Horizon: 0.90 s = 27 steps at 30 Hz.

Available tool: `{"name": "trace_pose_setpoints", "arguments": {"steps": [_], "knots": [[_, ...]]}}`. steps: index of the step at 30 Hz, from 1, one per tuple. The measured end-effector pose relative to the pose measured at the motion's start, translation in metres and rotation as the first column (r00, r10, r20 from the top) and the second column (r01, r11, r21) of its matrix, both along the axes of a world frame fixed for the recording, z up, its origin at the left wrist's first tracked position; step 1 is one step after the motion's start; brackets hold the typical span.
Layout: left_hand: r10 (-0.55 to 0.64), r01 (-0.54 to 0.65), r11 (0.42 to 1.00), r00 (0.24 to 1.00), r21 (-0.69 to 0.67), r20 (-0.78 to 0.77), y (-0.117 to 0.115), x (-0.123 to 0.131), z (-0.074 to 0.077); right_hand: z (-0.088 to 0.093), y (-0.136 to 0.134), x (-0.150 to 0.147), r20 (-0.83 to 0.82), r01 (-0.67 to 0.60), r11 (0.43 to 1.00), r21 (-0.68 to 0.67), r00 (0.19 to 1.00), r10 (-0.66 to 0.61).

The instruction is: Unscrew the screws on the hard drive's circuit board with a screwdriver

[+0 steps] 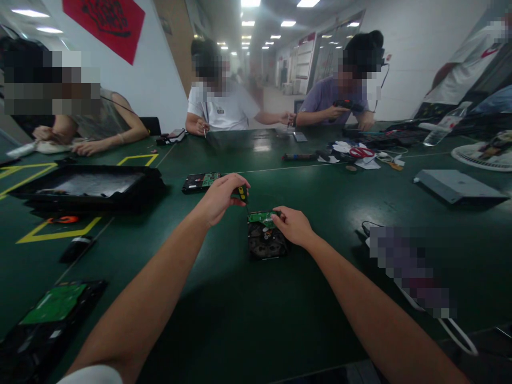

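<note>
My left hand is closed around the yellow-and-black handle of a screwdriver. Its thin shaft points down to the upper left corner of a hard drive, which lies on the green table with its green circuit board facing up. At the drive's upper right edge, my right hand has its thumb and fingers pressed on the board's side, steadying the drive. The screwdriver's tip is too small to make out. Just beyond my left hand lies another hard drive.
A black tray stands at left; a further drive lies near left. On the right are a phone-like object, a grey metal box and a plastic bottle. Several people sit across the table, one holding a power tool.
</note>
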<state>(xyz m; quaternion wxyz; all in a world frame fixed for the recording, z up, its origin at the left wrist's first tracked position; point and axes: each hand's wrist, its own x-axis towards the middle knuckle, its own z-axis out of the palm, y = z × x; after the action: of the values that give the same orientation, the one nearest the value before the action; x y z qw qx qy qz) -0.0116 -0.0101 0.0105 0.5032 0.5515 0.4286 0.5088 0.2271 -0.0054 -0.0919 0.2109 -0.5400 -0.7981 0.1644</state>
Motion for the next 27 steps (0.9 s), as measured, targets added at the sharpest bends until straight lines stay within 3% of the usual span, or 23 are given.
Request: {"name": "trace_pose_setpoints", "arguments": {"steps": [9,17,23,27], "knots": [[-0.077,0.092,0.991,0.986,-0.1,0.145,-0.0023,0.0068,-0.0018,-0.0009,0.0007,-0.0008,0.008,0.0,1.0,0.008,1.0,0.0],[-0.083,0.084,0.996,0.995,-0.031,0.05,0.0015,0.0005,-0.0034,-0.0025,0.0001,-0.0005,-0.012,0.004,1.0,0.022,1.0,-0.003],[-0.069,0.082,0.991,0.99,-0.106,0.121,-0.0034,0.006,-0.0014,-0.0036,0.0018,-0.0003,-0.021,-0.001,1.0,0.026,1.0,0.001],[-0.059,0.067,0.995,0.992,-0.068,0.113,-0.0021,0.0054,-0.0038,-0.0033,0.0012,0.0,-0.02,-0.002,1.0,0.02,1.0,0.003]]}}
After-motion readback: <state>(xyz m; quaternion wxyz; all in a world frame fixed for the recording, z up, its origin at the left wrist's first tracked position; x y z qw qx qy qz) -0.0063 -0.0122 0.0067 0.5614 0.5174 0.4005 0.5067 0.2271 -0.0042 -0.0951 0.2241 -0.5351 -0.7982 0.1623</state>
